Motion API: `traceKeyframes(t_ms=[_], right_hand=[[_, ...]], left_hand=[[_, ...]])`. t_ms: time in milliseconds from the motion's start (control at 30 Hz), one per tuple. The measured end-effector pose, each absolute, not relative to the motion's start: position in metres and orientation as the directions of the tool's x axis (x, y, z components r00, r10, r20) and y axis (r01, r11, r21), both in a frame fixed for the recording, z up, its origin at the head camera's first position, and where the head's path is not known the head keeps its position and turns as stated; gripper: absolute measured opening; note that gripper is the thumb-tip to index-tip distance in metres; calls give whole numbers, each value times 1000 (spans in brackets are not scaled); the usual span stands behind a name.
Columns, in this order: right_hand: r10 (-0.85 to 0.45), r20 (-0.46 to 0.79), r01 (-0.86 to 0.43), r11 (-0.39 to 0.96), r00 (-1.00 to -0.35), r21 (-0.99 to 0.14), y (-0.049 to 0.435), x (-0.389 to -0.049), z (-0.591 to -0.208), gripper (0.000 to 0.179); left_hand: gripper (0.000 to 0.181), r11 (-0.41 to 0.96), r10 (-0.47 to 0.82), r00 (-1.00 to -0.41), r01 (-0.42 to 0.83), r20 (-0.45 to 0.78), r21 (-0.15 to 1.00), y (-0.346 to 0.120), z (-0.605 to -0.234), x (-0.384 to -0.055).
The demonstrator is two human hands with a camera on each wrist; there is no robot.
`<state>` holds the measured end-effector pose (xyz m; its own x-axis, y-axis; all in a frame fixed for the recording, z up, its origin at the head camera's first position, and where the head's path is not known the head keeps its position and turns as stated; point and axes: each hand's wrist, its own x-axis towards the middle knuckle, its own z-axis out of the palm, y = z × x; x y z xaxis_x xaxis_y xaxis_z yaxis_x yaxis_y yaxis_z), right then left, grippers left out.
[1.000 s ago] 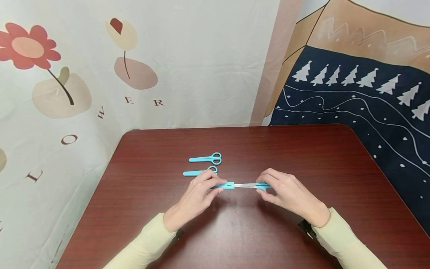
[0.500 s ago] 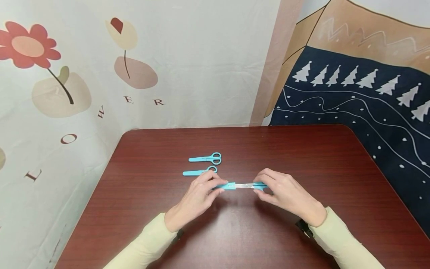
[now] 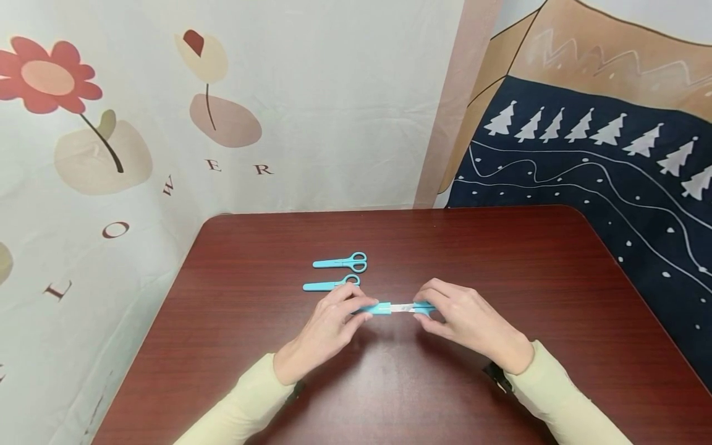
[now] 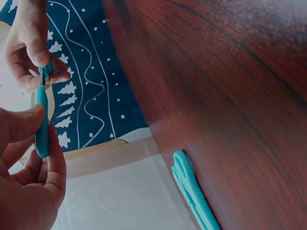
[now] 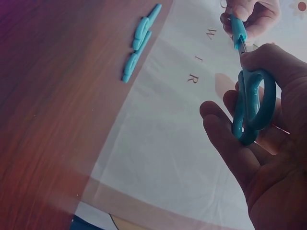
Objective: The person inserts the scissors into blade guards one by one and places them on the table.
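Observation:
Between finger and thumb my left hand [image 3: 325, 327] pinches a light blue scissors cover [image 3: 381, 308]. My right hand [image 3: 473, 321] grips the blue-handled scissors [image 5: 259, 98] near the base of the handles, thumb on one side. The silver blades [image 3: 402, 308] point left with their tips inside the cover, and a short stretch of metal shows between the two hands. Both are held above the table, as the wrist views show. Just beyond my left hand lie two more covered scissors, a far pair [image 3: 340, 262] and a nearer pair [image 3: 325, 286] whose handle is partly hidden by my fingers.
Under everything is a dark red-brown wooden table [image 3: 500, 259] with rounded far corners. A pale cloth with flower prints [image 3: 334, 111] hangs behind it, and a navy cloth with white trees [image 3: 556, 167] hangs at the right.
My right hand has moved left with the scissors, and less of the blades shows outside the cover. The left hand has barely shifted. The two scissors on the table stay put.

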<state>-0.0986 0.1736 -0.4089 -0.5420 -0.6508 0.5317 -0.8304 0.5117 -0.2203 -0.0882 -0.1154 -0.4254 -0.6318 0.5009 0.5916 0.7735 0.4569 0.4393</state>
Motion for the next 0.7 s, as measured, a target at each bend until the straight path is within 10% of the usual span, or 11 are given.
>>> traceKeyframes(t_ms=[700], right_hand=[[-671,526,-845,492,-522,-212,162,-99,-406,24]], left_hand=[[23,457,504,-648,761,571,460,-112,-423,-85]])
